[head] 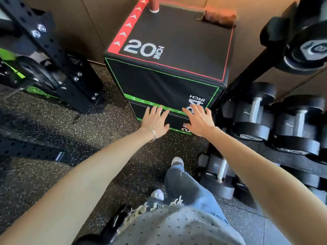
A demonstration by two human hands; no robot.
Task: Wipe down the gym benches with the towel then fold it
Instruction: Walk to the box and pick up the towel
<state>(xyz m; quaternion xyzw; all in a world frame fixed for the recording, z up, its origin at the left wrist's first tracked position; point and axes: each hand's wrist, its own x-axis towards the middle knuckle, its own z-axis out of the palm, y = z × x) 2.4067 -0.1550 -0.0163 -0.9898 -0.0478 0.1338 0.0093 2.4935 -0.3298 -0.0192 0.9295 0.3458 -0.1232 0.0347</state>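
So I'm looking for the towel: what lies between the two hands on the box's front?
Head view: only bare black box face and its green trim lie between the left hand and right hand. No towel there.

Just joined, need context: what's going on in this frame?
A person stands over stacked plyo boxes, both arms stretched out. The left hand and right hand are open, fingers spread, in front of the lower box's front face; neither holds anything. A brownish towel-like cloth lies on the far right corner of the top box, untouched. A dumbbell rack sits to the right.
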